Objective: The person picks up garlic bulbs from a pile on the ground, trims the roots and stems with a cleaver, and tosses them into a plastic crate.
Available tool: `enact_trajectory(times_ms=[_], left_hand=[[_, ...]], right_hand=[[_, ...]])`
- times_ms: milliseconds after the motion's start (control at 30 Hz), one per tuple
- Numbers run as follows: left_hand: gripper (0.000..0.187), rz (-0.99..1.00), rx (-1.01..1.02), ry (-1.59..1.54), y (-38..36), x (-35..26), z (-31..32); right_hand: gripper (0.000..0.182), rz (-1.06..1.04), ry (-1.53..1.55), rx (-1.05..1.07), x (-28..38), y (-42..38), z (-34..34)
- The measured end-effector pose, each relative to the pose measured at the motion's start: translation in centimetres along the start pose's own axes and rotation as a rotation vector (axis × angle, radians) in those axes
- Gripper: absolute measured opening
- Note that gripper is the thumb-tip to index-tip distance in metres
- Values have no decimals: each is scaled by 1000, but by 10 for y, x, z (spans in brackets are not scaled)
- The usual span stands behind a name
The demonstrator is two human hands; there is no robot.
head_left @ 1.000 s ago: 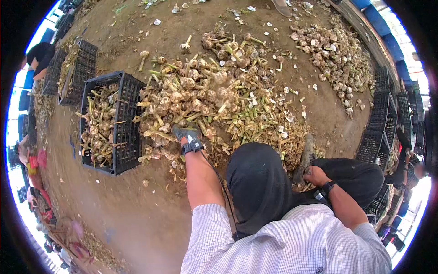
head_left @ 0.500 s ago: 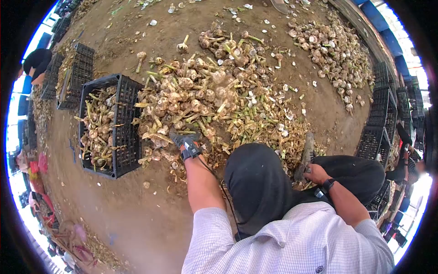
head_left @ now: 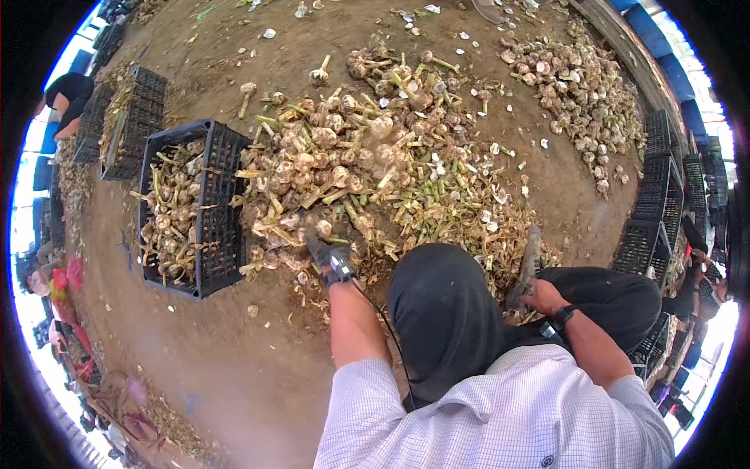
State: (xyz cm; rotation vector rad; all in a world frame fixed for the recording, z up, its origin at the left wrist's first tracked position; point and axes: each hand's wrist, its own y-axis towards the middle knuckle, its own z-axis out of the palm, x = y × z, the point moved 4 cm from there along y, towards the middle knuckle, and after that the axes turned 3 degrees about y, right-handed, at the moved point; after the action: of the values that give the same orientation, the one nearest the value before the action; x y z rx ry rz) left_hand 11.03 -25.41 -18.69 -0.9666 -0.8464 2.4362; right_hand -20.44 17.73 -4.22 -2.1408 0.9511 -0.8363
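My left hand [head_left: 328,256], in a dark glove with a small device strapped at the wrist, is at the near edge of a heap of garlic [head_left: 320,168] with stems on. Its fingers are closed around a pale garlic bulb [head_left: 323,227]. Bare and curled, my right hand [head_left: 544,298] is beside my bent knee, next to a dusty shoe [head_left: 530,262]. What its fingers hold, if anything, is hidden. Cut stems and leaves [head_left: 449,211] lie to the right of the whole bulbs.
A black plastic crate [head_left: 221,211] with garlic stands left of the heap. Stacked crates [head_left: 141,117] are farther left, near another person [head_left: 70,98]. A second garlic pile [head_left: 582,94] lies at upper right. More black crates [head_left: 648,211] line the right side.
My left hand has drawn slightly back toward me and to the right, and a bulb now shows at its fingers. My right hand stays in place. The person at far left has shifted.
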Motion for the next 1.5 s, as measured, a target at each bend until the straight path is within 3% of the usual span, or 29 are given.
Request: enact_trajectory(times_ms=[133,233,333,400,567,667,767,800,933,967,1000,1033,1067,1167,1300,1400,1433,1500], left_hand=[[40,-68,-126,83,-62,11,-39],[32,-111,78,248,-85,15,-56],[34,-153,-8,457,-93,9,-73],[36,-77,87,353,-94,8,-71],[40,293,153,744,-101,-21,-66],[37,547,108,899,-88,-39,-72],[37,224,54,502,-118,-81,-15],[30,291,14,347,-115,-94,-11],[24,338,116,227,-105,-186,27],[24,455,139,257,-116,-217,53],[23,395,126,224,-117,-244,65],[28,578,287,345,-111,-277,76],[34,668,127,231,-112,-298,86],[43,444,-44,16,-89,-339,64],[33,439,-347,194,-71,-323,-2],[23,607,-335,165,-66,-249,-46],[25,799,-319,600,-41,-231,-98],[31,762,-458,763,-43,-190,-129]], right_hand=[[37,-16,-49,21,3,3,1],[36,-63,-47,20,11,1,-4],[35,-103,-31,1,0,8,5],[34,-103,-37,13,-2,12,9],[36,-83,-11,44,28,1,-6],[36,-118,40,61,9,13,7],[27,-125,50,26,20,5,1],[27,-140,33,13,22,5,1],[29,-160,-38,-47,22,6,0],[30,-154,-57,-62,22,6,-1],[35,-230,5,-15,21,7,0],[35,-192,-15,6,22,10,1],[35,-150,-36,26,21,11,2],[36,-93,-62,35,14,13,5],[36,-141,98,-13,12,15,8],[43,-54,-38,92,9,15,6],[44,-70,-43,79,7,14,6],[46,-110,-56,49,-7,22,12]])
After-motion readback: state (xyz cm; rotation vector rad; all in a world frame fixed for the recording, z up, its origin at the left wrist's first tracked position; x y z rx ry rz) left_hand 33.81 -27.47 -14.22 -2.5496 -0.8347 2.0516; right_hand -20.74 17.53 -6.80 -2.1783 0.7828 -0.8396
